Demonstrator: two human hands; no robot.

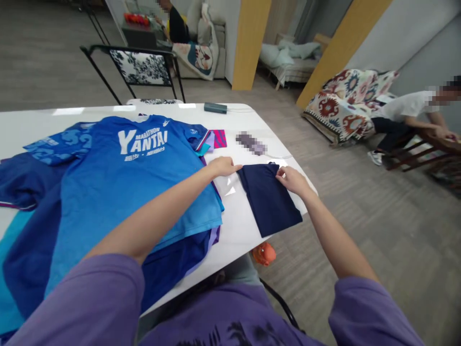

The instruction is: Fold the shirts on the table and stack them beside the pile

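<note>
A folded navy garment [270,202] lies on the white table near its right end, its lower corner at the table's front edge. My left hand [224,166] is closed at the garment's far left corner, fingertips on the fabric. Closed at the far right edge, my right hand [292,179] pinches the cloth there. Left of the garment, a blue T-shirt [144,192] with white "Yantai Marathon" lettering is spread flat on top of several other shirts. Just below my left hand is a small clear plastic piece [228,187], not plain in kind.
On the white table [234,235] are a dark green box-like device [215,108] with a cable and a blurred-out object [251,143]. Behind stands a black-framed chair [140,67]. An orange bundle [264,253] shows below the front edge. Two people sit farther off.
</note>
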